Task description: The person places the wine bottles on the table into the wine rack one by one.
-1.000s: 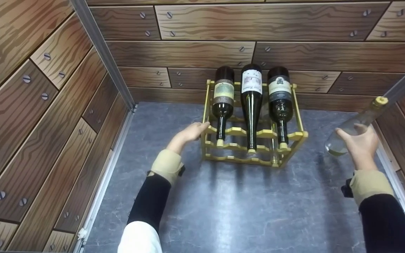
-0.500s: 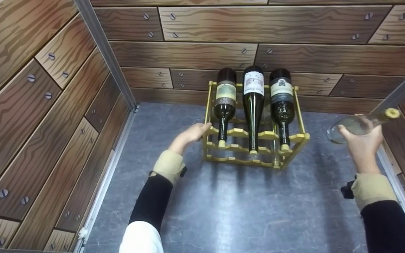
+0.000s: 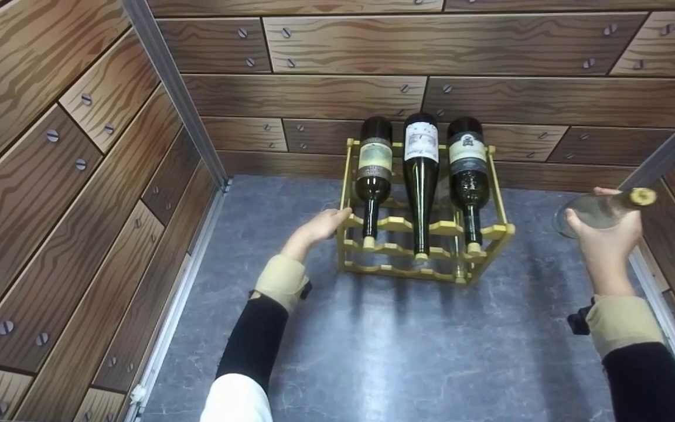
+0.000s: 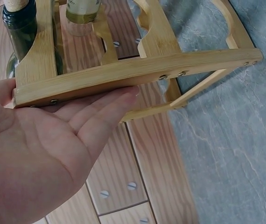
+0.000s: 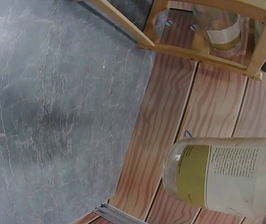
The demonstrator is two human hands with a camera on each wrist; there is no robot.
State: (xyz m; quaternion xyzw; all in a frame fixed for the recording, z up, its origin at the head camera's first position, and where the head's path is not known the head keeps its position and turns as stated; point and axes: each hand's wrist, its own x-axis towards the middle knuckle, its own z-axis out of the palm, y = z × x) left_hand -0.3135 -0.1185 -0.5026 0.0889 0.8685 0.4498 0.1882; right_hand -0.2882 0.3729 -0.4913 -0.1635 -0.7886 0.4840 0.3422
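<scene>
My right hand grips a clear glass bottle by its body, lifted at the right of the rack, its yellowish stopper pointing right. In the right wrist view the bottle's white and olive label shows, while the hand is mostly out of frame. At the front left corner of the wooden wine rack, my left hand rests with fingers straight along the outer side, as the left wrist view shows; its thumb lies by the front end. Three dark wine bottles lie across the rack's top row, corked necks toward me.
A clear bottle with a pale label lies lower in the rack's right side. The grey marbled floor extends in front of the rack. Wood-patterned walls stand behind and at both sides, the right one close to the held bottle.
My right hand has tipped the clear bottle from a slant to nearly level, its stopper end swinging down and toward me. The left hand stays at the rack.
</scene>
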